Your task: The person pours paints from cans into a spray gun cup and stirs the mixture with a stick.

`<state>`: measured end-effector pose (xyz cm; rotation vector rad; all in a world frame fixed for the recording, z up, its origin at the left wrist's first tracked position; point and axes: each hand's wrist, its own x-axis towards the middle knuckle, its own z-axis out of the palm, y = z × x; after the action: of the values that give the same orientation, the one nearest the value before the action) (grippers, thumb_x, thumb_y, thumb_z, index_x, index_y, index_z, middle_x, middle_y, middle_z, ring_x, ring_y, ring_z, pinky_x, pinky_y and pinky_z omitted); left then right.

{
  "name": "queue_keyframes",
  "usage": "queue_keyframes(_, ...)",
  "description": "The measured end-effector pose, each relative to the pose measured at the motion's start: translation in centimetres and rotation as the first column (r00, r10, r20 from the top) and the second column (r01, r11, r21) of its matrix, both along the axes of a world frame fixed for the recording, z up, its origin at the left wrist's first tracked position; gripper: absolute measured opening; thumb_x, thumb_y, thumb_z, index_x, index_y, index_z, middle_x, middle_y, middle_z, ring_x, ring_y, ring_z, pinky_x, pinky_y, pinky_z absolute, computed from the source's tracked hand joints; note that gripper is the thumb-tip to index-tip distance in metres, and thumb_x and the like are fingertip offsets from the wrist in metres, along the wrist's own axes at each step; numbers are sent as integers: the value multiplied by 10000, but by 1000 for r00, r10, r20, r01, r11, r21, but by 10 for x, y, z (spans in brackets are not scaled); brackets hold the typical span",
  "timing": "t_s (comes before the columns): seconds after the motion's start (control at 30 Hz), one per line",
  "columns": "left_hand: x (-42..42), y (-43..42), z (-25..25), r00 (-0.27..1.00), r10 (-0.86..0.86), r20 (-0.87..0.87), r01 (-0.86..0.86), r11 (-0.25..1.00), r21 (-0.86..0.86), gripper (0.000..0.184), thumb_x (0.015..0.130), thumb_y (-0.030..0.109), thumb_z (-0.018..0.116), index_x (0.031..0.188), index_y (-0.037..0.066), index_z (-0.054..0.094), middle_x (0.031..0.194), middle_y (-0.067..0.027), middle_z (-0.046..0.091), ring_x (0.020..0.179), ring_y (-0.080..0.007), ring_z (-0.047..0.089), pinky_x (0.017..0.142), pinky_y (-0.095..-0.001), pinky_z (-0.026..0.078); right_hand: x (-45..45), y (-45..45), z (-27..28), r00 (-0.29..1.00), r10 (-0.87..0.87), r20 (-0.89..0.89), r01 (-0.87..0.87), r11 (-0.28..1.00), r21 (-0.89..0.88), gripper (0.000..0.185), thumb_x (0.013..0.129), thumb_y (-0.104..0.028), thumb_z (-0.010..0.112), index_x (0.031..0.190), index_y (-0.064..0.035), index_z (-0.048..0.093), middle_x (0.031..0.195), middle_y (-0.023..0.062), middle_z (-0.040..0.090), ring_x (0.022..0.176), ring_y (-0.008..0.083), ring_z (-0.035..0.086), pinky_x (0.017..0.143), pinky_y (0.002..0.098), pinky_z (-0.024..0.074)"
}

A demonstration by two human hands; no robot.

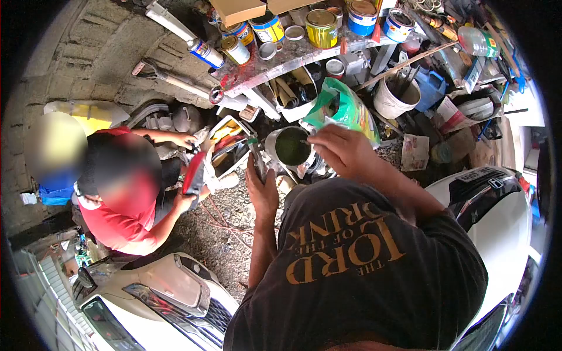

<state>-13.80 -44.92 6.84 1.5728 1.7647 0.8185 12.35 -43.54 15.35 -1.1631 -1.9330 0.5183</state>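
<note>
My left hand (262, 188) is closed around a slim grey object with a green end (253, 151); its kind is hard to make out. Just right of it stands a round light-coloured pot (271, 142) with dark green contents (292, 146). Over the pot's right rim, my right hand (344, 150) is closed with its fingers bent together. A small light bit shows at its fingertips, but what it pinches cannot be made out. Behind the pot, a green and white plastic bag (342, 102) leans close to my right hand.
Left, a person in a red shirt (126, 216) holds a red object (193, 174) beside a tool box (225, 143). Paint cans (322, 32) line a shelf (263, 73) ahead. A white bucket (393, 99) stands right. White vehicles (497, 219) flank me; gravel (219, 225) lies below.
</note>
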Motion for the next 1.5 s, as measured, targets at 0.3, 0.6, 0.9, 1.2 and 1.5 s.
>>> queue_keyframes(0.3, -1, -2, -7, 999, -26, -38, 27, 999, 19, 663, 912, 82, 609, 1526, 43, 363, 1379, -255, 531, 1161, -362, 582, 999, -438, 467, 5, 5, 9, 1000, -2, 0, 2, 995, -96, 189, 932, -61, 651, 1120, -41, 656, 1003, 144, 680, 885, 336, 692, 733, 414, 549)
queue_keyframes(0.6, -1, -9, -28, 990, -73, 123, 93, 981, -172, 567, 970, 205, 585, 1475, 10, 416, 1331, -292, 579, 1205, -411, 594, 993, -446, 473, -3, 41, -11, 965, -112, -237, 48, 964, -261, 341, 974, -253, 649, 1234, -39, 598, 1061, 170, 679, 985, 345, 672, 853, 400, 523)
queue_keyframes(0.9, -20, -13, -30, 958, 63, 278, 50, 923, -380, 608, 947, 218, 620, 1453, -44, 407, 1274, -266, 621, 1160, -338, 622, 1002, -417, 463, 2, 276, -176, 986, -166, 24, 166, 940, -297, 359, 920, -248, 625, 1205, -33, 661, 1199, 223, 673, 1081, 387, 656, 948, 440, 513)
queue_keyframes(1.2, -56, 14, -8, 997, -16, 69, 40, 933, -357, 567, 970, 241, 585, 1466, 2, 451, 1292, -292, 619, 1196, -408, 622, 977, -427, 484, -34, 432, -322, 748, -218, 627, 302, 953, -28, 297, 831, -162, 621, 1089, -66, 732, 1109, 210, 681, 1008, 407, 685, 851, 522, 555)
queue_keyframes(1.5, -62, 192, -61, 899, -415, -139, 384, 900, -206, 516, 934, 311, 613, 1396, 94, 539, 1036, -283, 688, 970, -454, 676, 816, -508, 516, 6, 309, -175, 855, -368, 366, 414, 909, -53, 135, 865, -137, 577, 899, -36, 660, 941, 192, 669, 887, 362, 680, 799, 464, 553)
